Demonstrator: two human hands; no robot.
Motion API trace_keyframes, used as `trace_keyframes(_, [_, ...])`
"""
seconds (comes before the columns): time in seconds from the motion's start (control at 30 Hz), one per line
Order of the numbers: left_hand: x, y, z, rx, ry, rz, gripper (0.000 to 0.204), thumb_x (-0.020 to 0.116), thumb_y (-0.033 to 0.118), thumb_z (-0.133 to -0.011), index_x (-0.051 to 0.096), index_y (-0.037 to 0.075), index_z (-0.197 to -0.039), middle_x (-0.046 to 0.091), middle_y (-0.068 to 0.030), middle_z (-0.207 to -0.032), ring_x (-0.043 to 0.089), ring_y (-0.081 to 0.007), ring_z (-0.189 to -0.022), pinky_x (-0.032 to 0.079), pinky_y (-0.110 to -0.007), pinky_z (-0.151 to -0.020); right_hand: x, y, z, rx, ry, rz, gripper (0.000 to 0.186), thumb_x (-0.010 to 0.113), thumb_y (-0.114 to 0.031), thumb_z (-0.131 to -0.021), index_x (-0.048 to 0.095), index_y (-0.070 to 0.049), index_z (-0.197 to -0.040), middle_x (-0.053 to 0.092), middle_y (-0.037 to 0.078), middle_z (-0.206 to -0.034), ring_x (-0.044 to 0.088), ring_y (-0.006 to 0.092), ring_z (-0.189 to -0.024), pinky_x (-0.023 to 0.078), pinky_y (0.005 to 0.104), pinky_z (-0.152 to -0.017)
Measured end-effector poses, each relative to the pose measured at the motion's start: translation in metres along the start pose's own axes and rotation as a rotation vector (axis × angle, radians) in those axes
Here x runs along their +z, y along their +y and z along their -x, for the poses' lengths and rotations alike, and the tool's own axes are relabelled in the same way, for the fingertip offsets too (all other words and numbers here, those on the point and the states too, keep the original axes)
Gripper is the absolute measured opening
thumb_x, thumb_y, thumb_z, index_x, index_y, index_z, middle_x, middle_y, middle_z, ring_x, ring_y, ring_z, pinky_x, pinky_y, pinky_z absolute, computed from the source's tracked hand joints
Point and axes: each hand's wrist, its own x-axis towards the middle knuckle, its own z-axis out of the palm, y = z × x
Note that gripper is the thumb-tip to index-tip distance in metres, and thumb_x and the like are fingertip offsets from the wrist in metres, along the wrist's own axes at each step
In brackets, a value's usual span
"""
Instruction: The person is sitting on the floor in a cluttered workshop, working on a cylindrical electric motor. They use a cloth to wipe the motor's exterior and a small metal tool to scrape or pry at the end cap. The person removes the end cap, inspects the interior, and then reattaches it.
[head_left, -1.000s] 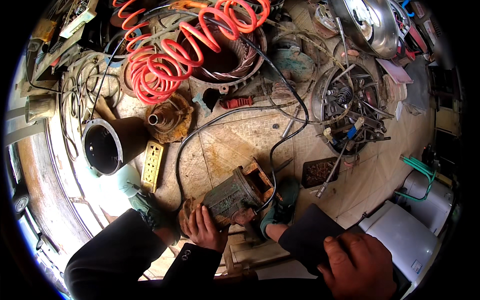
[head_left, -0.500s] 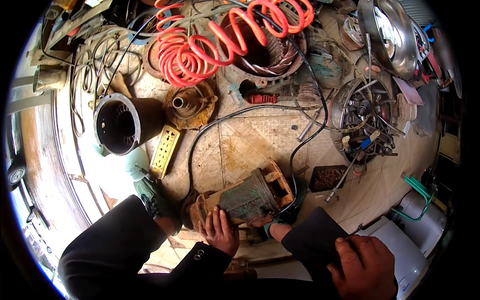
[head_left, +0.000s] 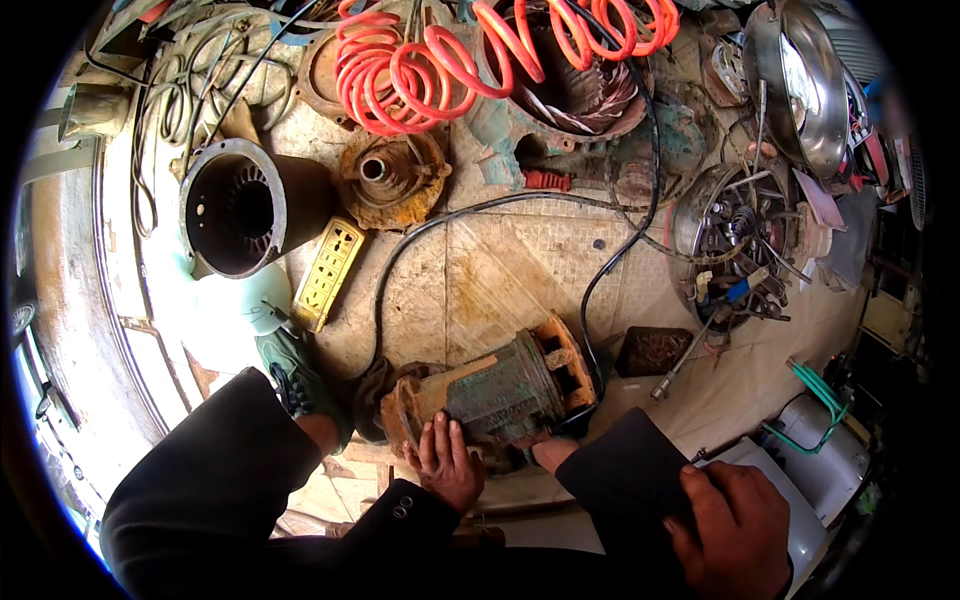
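My left hand [head_left: 450,465] lies with its fingers stretched out along the near side of a rusty, green-painted pump or motor body [head_left: 490,395]. That body rests on its side between my feet, and its right end is an open orange-rusted frame. A black cable [head_left: 410,240] runs to it and loops over the floor. At the lower right, my right hand [head_left: 735,530] rests over my dark-clothed leg, fingers a little apart and bent downward, with nothing seen in it. My left foot wears a green shoe [head_left: 290,380].
Left of centre stand a hollow metal cylinder [head_left: 235,210], a yellow power strip [head_left: 328,275] and a rusty flanged part [head_left: 395,175]. A coiled red hose [head_left: 430,75] lies at the back. To the right are a bowl of tools [head_left: 735,235], a dark tray [head_left: 652,352] and a socket wrench [head_left: 675,370].
The view has shifted slightly, so the floor things sit a little differently in the picture. My left hand stays on the rusty body, and my right hand stays over my leg.
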Motion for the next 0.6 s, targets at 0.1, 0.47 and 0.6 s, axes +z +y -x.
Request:
trace_keyframes(0.1, [-0.001,0.001,0.001,-0.011,-0.003,0.000,0.069,0.065,0.024,-0.079,0.049,-0.005,-0.140,0.046,-0.0251,-0.151,0.040,-0.0406,-0.138,0.015,-0.065,-0.116,0.002,-0.001,-0.001,-0.005,0.001,0.019,0.046,0.069,-0.023,-0.090,0.059,-0.010,-0.133,0.063,0.018,-0.119,0.062,0.0383,-0.106,0.051,0.0483,-0.089])
trace_keyframes(0.47, [-0.006,0.000,-0.002,-0.013,-0.021,-0.019,0.078,0.070,0.031,-0.076,0.047,-0.004,-0.142,0.045,-0.0245,-0.152,0.040,-0.0408,-0.138,0.019,-0.066,-0.113,-0.001,-0.003,-0.003,0.003,0.000,-0.035,0.049,0.073,-0.017,-0.085,0.060,-0.009,-0.132,0.063,0.017,-0.117,0.062,0.0377,-0.105,0.052,0.0476,-0.087])
trace_keyframes(0.6, [-0.015,-0.005,-0.020,-0.004,-0.061,-0.009,0.095,0.079,0.033,-0.069,0.038,-0.004,-0.147,0.036,-0.0247,-0.156,0.032,-0.0426,-0.142,0.017,-0.067,-0.114,-0.001,-0.005,-0.002,0.013,0.010,-0.049,0.051,0.074,-0.014,-0.082,0.061,-0.008,-0.130,0.063,0.016,-0.112,0.062,0.0368,-0.101,0.052,0.0466,-0.084])
